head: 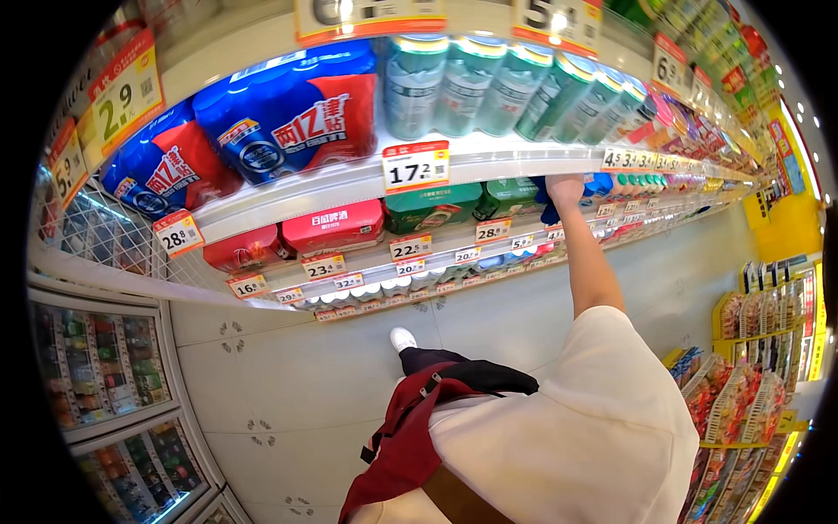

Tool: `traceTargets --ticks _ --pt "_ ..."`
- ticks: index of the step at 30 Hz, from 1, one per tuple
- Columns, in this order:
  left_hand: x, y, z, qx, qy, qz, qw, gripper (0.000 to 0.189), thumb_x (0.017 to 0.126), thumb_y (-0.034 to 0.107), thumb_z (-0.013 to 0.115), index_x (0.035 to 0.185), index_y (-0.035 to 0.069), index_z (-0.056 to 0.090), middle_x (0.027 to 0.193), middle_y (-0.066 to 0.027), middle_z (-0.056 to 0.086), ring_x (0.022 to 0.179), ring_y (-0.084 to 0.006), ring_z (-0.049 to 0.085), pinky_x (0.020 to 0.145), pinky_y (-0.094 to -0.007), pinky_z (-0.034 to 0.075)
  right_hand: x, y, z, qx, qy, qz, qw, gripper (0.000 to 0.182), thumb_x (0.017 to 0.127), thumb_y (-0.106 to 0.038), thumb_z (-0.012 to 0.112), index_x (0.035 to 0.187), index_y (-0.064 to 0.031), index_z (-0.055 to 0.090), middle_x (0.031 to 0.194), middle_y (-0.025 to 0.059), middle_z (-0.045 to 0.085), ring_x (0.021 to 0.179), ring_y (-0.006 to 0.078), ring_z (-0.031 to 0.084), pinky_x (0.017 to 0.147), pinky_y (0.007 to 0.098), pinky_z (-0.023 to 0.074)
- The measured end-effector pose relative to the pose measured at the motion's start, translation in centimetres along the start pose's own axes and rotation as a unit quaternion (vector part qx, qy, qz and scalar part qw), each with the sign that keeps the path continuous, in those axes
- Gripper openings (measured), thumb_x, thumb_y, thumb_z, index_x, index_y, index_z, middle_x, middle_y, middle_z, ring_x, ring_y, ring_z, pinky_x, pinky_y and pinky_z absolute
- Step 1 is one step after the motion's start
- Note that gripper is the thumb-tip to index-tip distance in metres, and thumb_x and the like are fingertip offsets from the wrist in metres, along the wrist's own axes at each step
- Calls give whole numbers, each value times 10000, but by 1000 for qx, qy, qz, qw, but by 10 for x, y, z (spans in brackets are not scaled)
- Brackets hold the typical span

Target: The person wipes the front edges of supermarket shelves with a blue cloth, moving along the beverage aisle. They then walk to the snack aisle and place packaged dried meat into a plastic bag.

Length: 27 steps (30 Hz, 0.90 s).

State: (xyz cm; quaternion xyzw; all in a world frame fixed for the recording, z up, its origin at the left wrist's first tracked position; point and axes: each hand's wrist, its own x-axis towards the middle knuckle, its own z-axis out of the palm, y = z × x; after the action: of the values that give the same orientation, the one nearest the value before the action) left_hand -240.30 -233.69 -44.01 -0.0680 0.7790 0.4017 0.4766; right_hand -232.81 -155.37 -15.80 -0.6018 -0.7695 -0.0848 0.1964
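My right arm reaches forward to the shelves, and my right hand (564,188) is just under the front edge of the upper shelf (517,162). A dark blue cloth (547,202) bunches out beside the hand, which appears closed around it; the fingers are mostly hidden. Left of the cloth, on the shelf below, stand green beer can packs (432,204) and a red beer pack (334,226). Above are blue-and-red shrink-wrapped can packs (288,114) and a row of tall green cans (416,88). My left hand is out of view.
Price tags (416,167) line the shelf edges. At the left are a white wire side panel (131,229) and glass-door drink coolers (105,360). Snack racks (733,399) stand at the right. A white shoe (402,338) is on the tiled floor (288,373).
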Motion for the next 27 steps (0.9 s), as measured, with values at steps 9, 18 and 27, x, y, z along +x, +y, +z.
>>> traceTargets --ticks 9,18,27 --pt "-22 -27 41 22 -40 2 999 249 896 271 572 973 36 599 832 -106 637 745 -207 605 650 -328 480 -10 -3 -22 -47 -127 55 989 504 862 -526 520 1093 -98 651 1203 112 578 1162 303 463 880 510 432" --pt "-40 13 115 49 -39 26 998 245 904 266 564 984 36 590 830 -106 634 733 -203 604 633 -323 480 25 52 -22 -72 -172 -56 981 498 875 -485 504 1230 -144 577 1269 157 549 1151 356 505 883 495 451" --pt "-43 104 249 48 -48 67 995 241 912 261 557 994 36 581 827 -106 632 721 -198 603 616 -318 480 91 202 31 64 39 -109 991 338 860 -261 494 1150 -126 602 1207 117 586 1142 297 529 898 464 426"
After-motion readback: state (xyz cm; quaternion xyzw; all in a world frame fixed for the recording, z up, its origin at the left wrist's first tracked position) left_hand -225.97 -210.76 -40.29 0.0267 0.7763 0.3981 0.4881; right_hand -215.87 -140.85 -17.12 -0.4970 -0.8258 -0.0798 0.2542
